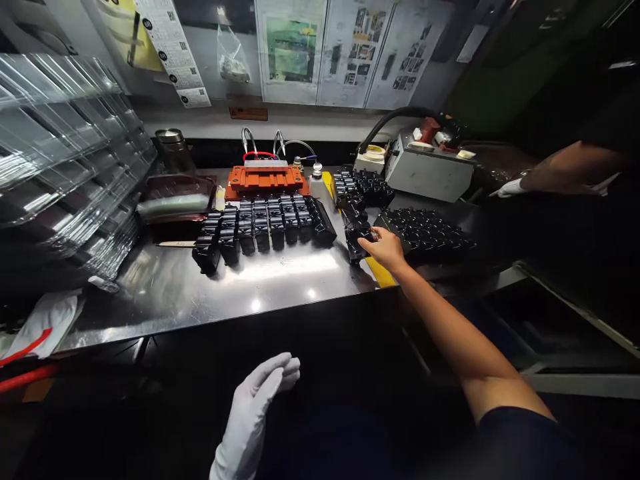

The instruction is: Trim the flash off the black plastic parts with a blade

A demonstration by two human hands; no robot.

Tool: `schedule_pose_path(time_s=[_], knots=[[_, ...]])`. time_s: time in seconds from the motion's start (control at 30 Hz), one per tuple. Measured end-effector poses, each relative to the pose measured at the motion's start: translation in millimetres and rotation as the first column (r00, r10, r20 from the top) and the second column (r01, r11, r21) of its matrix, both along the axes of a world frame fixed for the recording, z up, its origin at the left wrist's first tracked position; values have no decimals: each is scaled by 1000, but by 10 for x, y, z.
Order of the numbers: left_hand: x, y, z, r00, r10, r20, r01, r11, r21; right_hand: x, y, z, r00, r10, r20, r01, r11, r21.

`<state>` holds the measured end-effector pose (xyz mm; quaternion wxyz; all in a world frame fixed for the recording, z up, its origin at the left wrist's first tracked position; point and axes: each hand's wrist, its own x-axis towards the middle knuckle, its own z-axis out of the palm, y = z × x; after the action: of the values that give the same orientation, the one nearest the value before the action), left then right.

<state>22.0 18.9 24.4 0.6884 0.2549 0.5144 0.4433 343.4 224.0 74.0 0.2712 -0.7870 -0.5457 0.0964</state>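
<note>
My right hand (pixel 386 249), bare, reaches over the bench with thumb and fingers closed on a glossy black plastic part (pixel 354 241). That part sits at the near end of a short line of similar parts, and my fingers partly cover it. A block of black parts (pixel 425 230) lies just right of the hand. To the left, several black parts stand side by side in a row (pixel 261 223) on the metal bench. My left hand (pixel 257 393), in a white glove, hangs in front of the bench edge, fingers pressed together, with nothing visible in them.
An orange fixture (pixel 267 179) stands behind the row. Stacked clear plastic trays (pixel 65 147) rise at the left. A grey box unit (pixel 425 170) is at the back right, with yellow tape (pixel 380 273) at the bench edge. Another person's gloved hand (pixel 510 189) shows far right.
</note>
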Motion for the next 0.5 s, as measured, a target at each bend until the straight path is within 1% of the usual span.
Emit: schedule_pose_path(time_s=[0.07, 0.13, 0.23, 0.33, 0.43, 0.5], knots=[[-34, -40, -6, 1000, 13, -4, -13, 999, -31, -93, 345, 35, 997, -12, 82, 17, 998, -54], [-54, -80, -20, 999, 46, -17, -46, 998, -49, -217, 612, 37, 989, -1, 146, 16, 995, -103], [-65, -127, -79, 992, 121, -32, -122, 991, -55, -368, 862, 49, 977, 36, 212, -4, 989, -150], [-71, -143, -164, 988, 151, -43, -154, 984, -84, -426, 921, 100, 960, 83, 268, -38, 985, -169], [-60, -132, -216, 988, 143, -57, -149, 983, -108, -486, 812, 113, 926, 167, 338, -123, 981, -148], [-34, -118, -215, 990, 129, -60, -134, 985, -107, -579, 700, 57, 887, 262, 380, -219, 963, -155]])
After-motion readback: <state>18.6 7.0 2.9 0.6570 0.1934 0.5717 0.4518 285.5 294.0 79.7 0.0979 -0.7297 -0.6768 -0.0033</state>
